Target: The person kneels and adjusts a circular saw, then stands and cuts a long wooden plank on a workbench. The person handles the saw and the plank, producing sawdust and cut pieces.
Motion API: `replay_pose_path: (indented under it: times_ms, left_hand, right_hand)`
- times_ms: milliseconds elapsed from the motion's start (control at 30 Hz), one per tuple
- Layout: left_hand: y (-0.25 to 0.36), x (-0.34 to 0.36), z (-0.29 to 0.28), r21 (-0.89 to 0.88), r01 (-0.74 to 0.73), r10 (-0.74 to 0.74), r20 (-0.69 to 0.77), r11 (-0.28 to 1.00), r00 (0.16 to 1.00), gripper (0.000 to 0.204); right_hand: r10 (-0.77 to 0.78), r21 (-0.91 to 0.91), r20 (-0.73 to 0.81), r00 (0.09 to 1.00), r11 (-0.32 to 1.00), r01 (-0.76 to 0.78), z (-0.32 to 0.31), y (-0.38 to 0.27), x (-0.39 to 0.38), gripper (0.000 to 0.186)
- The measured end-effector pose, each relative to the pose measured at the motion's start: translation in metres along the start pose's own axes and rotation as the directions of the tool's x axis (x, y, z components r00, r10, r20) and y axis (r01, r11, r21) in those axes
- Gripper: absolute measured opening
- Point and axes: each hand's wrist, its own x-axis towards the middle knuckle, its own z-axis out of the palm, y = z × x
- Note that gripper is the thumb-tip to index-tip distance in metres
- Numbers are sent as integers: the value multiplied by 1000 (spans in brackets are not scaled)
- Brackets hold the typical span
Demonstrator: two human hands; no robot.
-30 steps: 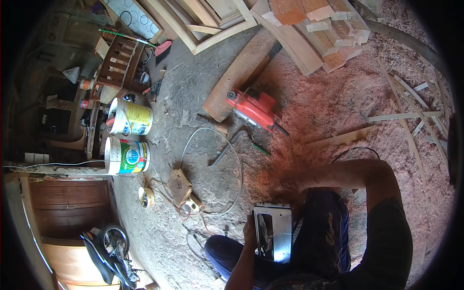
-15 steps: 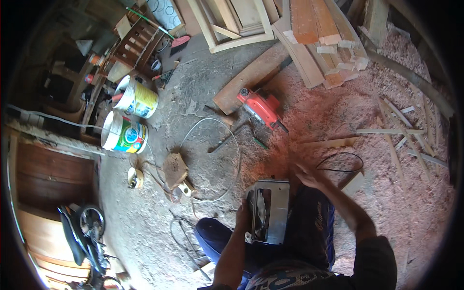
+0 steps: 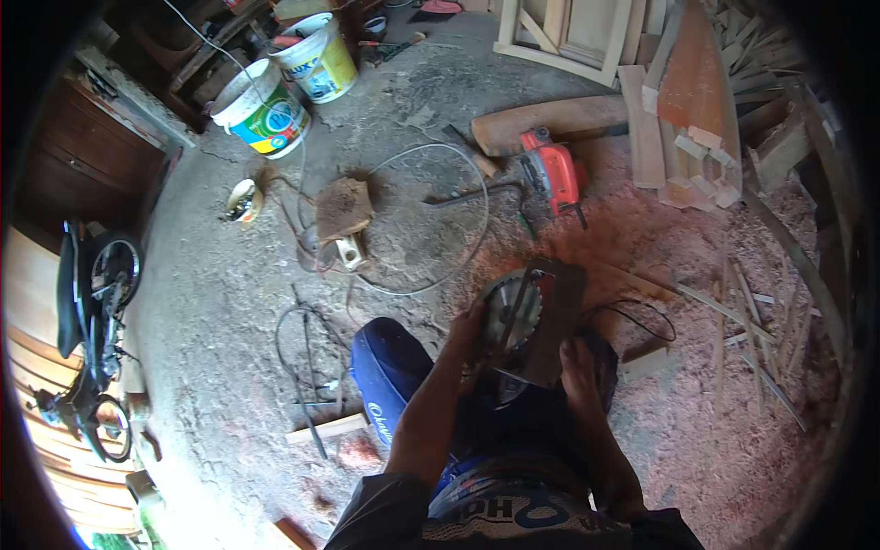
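Above my lap I hold a circular saw (image 3: 561, 316), turned so that its round toothed blade (image 3: 513, 313) and flat base plate show. My left hand (image 3: 466, 335) is closed around the saw's left side, with some of its fingers hidden. At the lower right edge of the base plate, my right hand (image 3: 577, 368) grips the saw; part of its grasp is out of sight. Beyond the saw, a red electric planer (image 3: 554, 174) lies on the shavings.
A wooden block (image 3: 344, 209) and a looped cable (image 3: 486, 220) lie ahead to the left. Farther back stand two buckets (image 3: 266, 115). Stacked boards (image 3: 687, 101) and loose wood strips (image 3: 756, 330) lie right. A motorcycle (image 3: 96, 339) is at far left.
My right hand, earlier apart from the saw with fingers extended, has come down onto its plate. The saw has been turned, bringing its toothed blade into view. My view has shifted.
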Motion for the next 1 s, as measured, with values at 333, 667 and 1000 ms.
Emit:
replay_pose_path:
  times_ms: [333,667,1000]
  left_hand:
    - [27,8,17,-289,115,-90,99,950,991,68]
    - [34,-1,15,-485,166,-57,232,859,971,37]
    - [67,7,10,-581,367,-147,391,727,909,27]
  right_hand:
    - [-49,-164,-207,977,986,15,-6,4,65,38]
    - [202,62,-195,960,979,-193,-8,-17,112,23]
    - [403,64,-203,893,915,-398,-10,-5,166,22]
